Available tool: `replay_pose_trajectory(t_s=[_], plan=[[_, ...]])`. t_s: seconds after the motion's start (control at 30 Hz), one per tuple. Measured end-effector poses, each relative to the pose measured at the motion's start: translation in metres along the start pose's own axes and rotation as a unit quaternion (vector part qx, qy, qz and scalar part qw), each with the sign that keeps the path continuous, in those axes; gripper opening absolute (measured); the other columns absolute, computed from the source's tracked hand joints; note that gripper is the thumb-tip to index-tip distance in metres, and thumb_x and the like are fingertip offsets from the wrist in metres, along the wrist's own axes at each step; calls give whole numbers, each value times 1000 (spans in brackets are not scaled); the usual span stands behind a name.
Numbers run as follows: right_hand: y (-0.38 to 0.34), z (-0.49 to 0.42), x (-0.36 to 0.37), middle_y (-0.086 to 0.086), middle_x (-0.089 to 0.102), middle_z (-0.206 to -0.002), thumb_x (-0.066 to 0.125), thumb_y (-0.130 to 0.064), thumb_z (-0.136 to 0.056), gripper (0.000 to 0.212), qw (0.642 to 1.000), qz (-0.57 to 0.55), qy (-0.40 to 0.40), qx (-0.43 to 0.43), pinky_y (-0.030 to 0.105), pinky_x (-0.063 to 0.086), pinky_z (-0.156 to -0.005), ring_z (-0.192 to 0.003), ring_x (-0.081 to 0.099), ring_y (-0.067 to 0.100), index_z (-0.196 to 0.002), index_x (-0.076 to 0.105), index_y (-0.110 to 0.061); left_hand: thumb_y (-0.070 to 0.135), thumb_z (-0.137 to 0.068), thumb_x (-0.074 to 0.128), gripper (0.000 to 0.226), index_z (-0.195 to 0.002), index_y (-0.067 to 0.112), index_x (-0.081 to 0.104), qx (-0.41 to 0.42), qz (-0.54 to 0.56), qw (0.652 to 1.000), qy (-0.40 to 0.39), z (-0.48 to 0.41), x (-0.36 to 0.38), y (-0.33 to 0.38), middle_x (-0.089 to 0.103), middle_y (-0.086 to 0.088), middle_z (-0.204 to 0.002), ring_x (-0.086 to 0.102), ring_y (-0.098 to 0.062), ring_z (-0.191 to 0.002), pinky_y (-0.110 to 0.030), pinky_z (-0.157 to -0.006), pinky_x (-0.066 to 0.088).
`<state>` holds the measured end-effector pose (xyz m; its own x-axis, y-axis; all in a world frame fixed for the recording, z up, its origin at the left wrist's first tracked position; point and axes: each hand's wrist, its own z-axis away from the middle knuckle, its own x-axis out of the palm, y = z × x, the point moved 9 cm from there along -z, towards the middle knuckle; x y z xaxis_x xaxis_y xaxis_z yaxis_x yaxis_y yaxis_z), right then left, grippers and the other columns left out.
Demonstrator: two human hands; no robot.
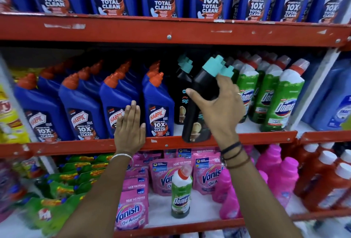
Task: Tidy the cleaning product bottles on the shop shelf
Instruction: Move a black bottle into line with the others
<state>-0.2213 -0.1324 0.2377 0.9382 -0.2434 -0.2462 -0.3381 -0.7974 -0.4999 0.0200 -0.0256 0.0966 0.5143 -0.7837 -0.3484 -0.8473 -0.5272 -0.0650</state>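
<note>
On the middle red metal shelf (247, 137), right hand (218, 108) wrapped around a tall black plastic bottle with a teal cap (201, 93), thumb on the near side, fingers (226, 84) curled behind the neck just below the cap. Bottle tilted, cap leaning right, base overhanging the shelf's front edge. Just behind and left, a second black teal-capped bottle (183, 93) standing upright. Left hand (130, 127) flat and open, fingers together, palm against the front of a blue Harpic bottle with an orange cap (117, 95), heel at the shelf lip. To the right, green Domex bottles with red-and-white tops (284, 97) in rows. Down on the lower shelf, a lone green Domex bottle (181, 194) upright among pink Vanish pouches (131, 211).
</note>
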Motion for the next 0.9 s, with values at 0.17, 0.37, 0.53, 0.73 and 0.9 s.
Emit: replay_pose_trajectory(t_s=[0.17,0.37,0.53,0.73,0.9], plan=[[3,1,46,0,62,-120,73,-58,-69,71,1000,11,-16,20,35,41,-64,-114,52,27,-122,55,-15,27,-93,31,69,-152,11,-1,5,-1,1000,3,1,1,-1,-8,0,-160,-3,-14,-147,-34,-119,-1],[13,4,78,0,60,-122,68,-60,-73,71,997,37,-56,32,31,34,-64,-117,50,25,-126,52,-16,27,-93,31,68,-152,9,1,20,-15,999,24,1,1,1,-7,-2,-160,-2,-16,-147,-35,-119,-1],[11,4,98,4,55,-129,61,-63,-77,77,989,104,-102,20,35,41,-64,-122,46,26,-133,44,-13,27,-93,32,68,-152,9,2,24,-7,999,32,1,-1,2,-6,-1,-160,-1,-15,-147,-35,-118,2],[14,14,100,9,46,-142,54,-62,-82,84,988,93,-120,13,43,51,-82,-131,39,27,-142,32,-8,27,-93,31,68,-152,8,2,27,-27,999,33,1,-2,2,-6,-3,-160,-2,-16,-147,-34,-119,-4],[31,53,70,12,50,-137,62,-49,-86,69,999,-27,-40,18,36,42,-97,-128,42,24,-137,40,-7,27,-94,31,67,-151,7,3,27,-27,999,33,2,-3,3,-7,-2,-160,-2,-16,-147,-34,-119,-4]])
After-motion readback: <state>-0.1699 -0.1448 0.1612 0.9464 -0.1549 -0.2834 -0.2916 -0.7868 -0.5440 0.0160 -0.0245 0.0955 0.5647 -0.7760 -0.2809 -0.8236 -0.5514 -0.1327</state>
